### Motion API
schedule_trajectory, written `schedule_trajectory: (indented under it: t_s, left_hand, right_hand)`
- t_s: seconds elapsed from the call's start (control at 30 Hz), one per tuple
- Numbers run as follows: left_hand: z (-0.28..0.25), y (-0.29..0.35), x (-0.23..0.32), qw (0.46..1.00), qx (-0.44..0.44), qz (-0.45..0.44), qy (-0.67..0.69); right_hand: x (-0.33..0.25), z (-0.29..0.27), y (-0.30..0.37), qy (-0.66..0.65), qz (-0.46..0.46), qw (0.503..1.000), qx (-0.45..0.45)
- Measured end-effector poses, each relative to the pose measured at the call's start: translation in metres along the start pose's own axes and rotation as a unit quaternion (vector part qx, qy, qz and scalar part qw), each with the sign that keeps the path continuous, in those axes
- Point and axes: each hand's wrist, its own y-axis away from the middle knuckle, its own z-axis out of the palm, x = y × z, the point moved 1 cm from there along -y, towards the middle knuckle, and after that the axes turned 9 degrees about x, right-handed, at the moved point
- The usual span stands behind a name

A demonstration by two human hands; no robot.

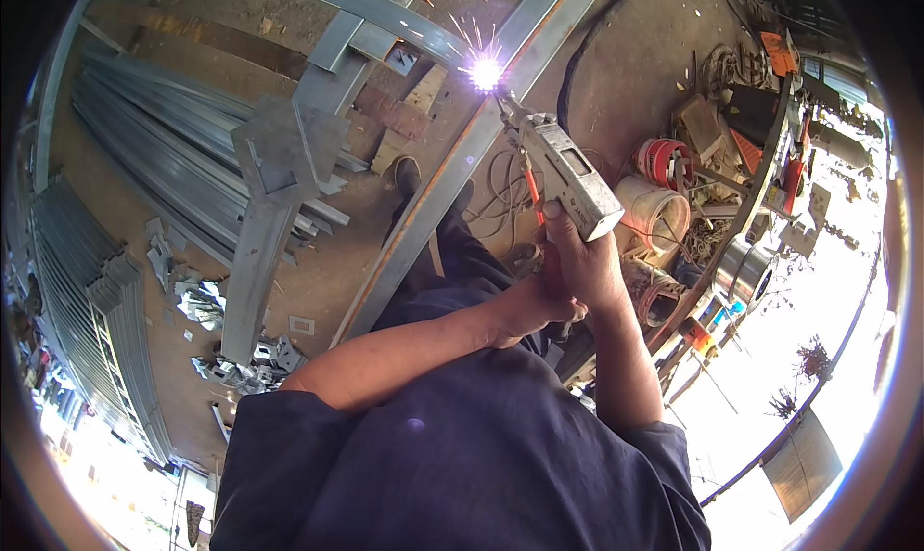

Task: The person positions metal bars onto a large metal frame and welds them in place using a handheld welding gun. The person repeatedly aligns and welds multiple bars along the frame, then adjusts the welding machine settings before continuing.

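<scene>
My right hand [579,262] is closed round the red handle of a welding gun [575,178], its thumb up along the handle just behind the boxy grey body. Lower down, my left hand [534,310] is wrapped at the base of the grip against my right hand; its fingers are partly hidden. The gun's nozzle points up and away to a bright purple-white arc, with sparks flying upward. The arc burns on a long steel beam [423,211] that runs diagonally under the gun, where a curved steel piece [385,14] meets it. Glare hides the joint itself.
Stacks of long steel channels [164,147] lie at left, near an upright post with a flat plate [279,147]. Metal offcuts [197,301] litter the floor. On the right stand a red bucket [664,161], a white bucket [654,212] and a cluttered bench. My feet are beside the beam.
</scene>
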Motion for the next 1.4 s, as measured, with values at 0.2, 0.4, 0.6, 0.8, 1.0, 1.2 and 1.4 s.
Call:
schedule_trajectory:
  t_s: [0.2, 0.4, 0.6, 0.8, 1.0, 1.2, 1.4]
  left_hand:
    - [-0.002, -0.001, -0.006, 1.000, -0.006, -0.010, -0.001]
    - [-0.002, -0.002, -0.009, 1.000, 0.004, -0.016, -0.001]
    - [-0.001, -0.002, -0.017, 1.000, 0.025, 0.005, 0.007]
    - [-0.002, -0.002, -0.019, 0.999, 0.020, -0.031, -0.011]
    - [0.005, 0.001, -0.005, 0.999, 0.033, 0.008, 0.001]
    - [-0.003, -0.006, -0.016, 1.000, 0.016, -0.013, -0.023]
    - [0.001, -0.004, -0.010, 1.000, 0.022, 0.013, -0.010]
  right_hand:
    - [0.003, -0.002, 0.001, 0.005, 0.004, 1.000, -0.003]
    - [0.005, -0.003, 0.003, -0.036, 0.018, 0.999, 0.006]
    - [0.006, -0.003, 0.007, -0.065, 0.041, 0.997, 0.012]
    - [0.013, -0.009, 0.008, -0.068, 0.026, 0.997, -0.012]
    - [0.013, -0.005, 0.006, -0.080, 0.020, 0.997, 0.006]
    - [0.013, -0.005, 0.007, -0.097, 0.000, 0.995, 0.004]
    - [0.013, -0.005, 0.006, -0.093, 0.009, 0.996, 0.016]
